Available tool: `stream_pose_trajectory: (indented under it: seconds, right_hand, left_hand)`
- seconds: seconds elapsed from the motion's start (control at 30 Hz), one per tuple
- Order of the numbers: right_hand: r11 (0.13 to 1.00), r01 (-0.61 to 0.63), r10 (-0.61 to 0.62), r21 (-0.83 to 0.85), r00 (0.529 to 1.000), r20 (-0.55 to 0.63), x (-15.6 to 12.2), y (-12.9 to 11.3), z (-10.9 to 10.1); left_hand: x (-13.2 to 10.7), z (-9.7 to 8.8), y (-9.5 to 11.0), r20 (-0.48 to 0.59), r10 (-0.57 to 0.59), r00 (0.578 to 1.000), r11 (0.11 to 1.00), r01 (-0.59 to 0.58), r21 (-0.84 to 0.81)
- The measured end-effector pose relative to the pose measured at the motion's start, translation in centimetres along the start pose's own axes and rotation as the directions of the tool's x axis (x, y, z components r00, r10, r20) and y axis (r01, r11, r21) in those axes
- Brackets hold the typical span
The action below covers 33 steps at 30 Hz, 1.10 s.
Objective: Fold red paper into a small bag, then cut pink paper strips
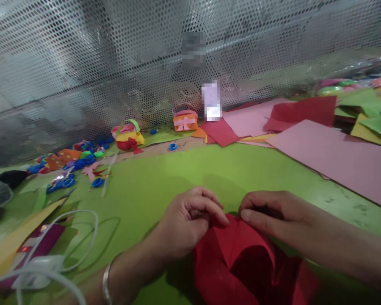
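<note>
A folded red paper piece [241,258] lies on the green table surface [165,178] just in front of me. My left hand [187,222] pinches its top edge with curled fingers, a silver bangle on the wrist. Beside it, my right hand [269,212] is closed on the same top edge, thumb pressed down on the fold. The fingertips of both hands almost meet at the paper's upper point.
Pink [336,156] and red paper sheets [301,112] lie at the right. Two small paper baskets [128,137] [186,118] stand by the perforated metal wall [114,63]. Blue bottle caps [82,163] scatter at the left. White cable [66,237] lies at bottom left.
</note>
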State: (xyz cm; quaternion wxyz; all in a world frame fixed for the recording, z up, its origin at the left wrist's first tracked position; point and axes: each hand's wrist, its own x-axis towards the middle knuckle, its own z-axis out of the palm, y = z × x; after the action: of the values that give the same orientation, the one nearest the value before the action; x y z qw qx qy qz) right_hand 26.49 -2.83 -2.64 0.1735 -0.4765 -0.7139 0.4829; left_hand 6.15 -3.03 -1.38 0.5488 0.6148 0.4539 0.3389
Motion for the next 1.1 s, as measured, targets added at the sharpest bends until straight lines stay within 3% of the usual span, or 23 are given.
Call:
stream_pose_trajectory:
  seconds: [0.33, 0.6, 0.77, 0.97, 1.1]
  right_hand:
    - [0.995, 0.018, -0.012, -0.097, 0.998, 0.063, -0.41, -0.35, 0.17]
    - [0.996, 0.002, 0.005, -0.086, 0.996, 0.084, -0.1, -0.1, 0.25]
    - [0.998, -0.029, 0.034, -0.063, 0.997, 0.076, -0.09, 0.0, 0.19]
    - [0.998, -0.005, 0.01, -0.064, 0.997, 0.08, -0.28, 0.11, 0.18]
    - [0.997, 0.013, -0.008, -0.075, 0.997, 0.073, -0.22, 0.33, 0.38]
  left_hand:
    - [-0.09, 0.07, -0.69, 0.088, 0.079, 0.993, 0.956, -0.101, 0.276]
    - [-0.13, 0.15, -0.51, 0.1, 0.102, 0.99, 0.964, -0.123, 0.235]
    - [-0.14, -0.03, -0.34, 0.114, 0.004, 0.993, 0.997, -0.012, 0.073]
    - [-0.03, -0.26, -0.33, 0.088, -0.319, 0.944, 0.914, 0.331, -0.236]
    - [0.12, -0.14, -0.87, 0.072, -0.373, 0.925, 0.901, 0.38, -0.208]
